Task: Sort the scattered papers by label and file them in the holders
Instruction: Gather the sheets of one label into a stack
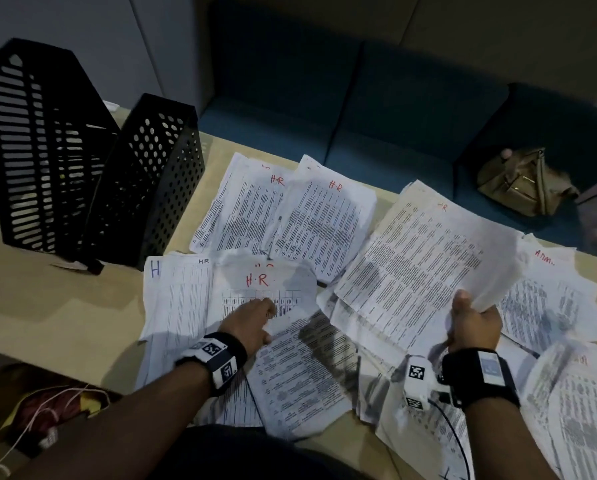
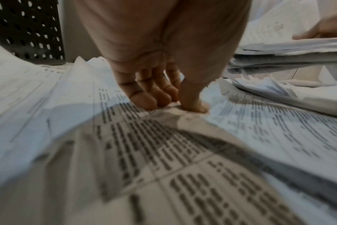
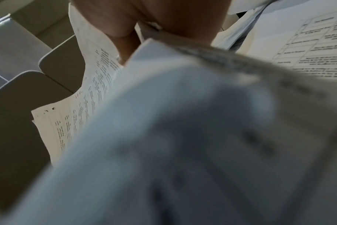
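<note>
We find the left hand (image 1: 255,318) pinching the near edge of the HR sheet (image 1: 267,282), whose long axis runs straight ahead of the fingertips (holders (image 1: 93,168) far left); the right hand (image 1: 473,323) grips a lifted stack (image 1: 421,258).

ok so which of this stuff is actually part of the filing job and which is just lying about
Part of the job:
scattered papers
held stack, in the right hand
HR sheet, pinched by the left hand
two black holders

Lying about:
tan bag
blue sofa
</note>
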Tool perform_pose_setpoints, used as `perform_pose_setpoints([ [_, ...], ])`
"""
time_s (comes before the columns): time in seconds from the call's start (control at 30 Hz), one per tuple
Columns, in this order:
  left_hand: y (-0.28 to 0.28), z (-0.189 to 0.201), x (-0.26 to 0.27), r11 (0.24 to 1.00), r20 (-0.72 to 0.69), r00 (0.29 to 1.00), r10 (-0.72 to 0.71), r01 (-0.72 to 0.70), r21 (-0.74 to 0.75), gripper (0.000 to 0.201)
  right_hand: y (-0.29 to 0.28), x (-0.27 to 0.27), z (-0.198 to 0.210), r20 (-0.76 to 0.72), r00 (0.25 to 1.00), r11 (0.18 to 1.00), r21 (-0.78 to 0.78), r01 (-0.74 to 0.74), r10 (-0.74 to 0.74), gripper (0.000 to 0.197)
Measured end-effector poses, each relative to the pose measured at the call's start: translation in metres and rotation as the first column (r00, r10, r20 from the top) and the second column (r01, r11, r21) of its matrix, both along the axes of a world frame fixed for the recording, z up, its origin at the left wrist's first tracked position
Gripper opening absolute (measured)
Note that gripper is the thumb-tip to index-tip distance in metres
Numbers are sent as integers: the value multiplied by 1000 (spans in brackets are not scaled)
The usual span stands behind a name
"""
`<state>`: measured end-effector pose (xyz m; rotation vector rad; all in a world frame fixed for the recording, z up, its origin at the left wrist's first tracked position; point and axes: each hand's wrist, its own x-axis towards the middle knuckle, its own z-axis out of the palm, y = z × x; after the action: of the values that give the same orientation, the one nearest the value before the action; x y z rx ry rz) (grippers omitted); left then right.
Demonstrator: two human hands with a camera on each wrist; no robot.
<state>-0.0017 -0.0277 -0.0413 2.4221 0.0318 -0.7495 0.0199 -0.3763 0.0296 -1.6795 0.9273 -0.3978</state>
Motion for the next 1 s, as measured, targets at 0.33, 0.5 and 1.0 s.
perform_pose_setpoints([
  [0.33, 28, 7, 9, 987, 42, 988, 152, -154, 53, 6, 1, 1, -4, 48, 998, 997, 74, 36, -40, 25],
  [0.5, 60, 19, 8, 994, -202, 979, 41, -20, 104, 31, -2, -1, -9, 16, 999, 998, 58, 34, -35, 21],
  [1.0, 6, 0, 14, 956, -17, 956, 292, -292, -15, 45, 33, -5, -25, -137, 977, 987, 24, -161, 163, 23],
])
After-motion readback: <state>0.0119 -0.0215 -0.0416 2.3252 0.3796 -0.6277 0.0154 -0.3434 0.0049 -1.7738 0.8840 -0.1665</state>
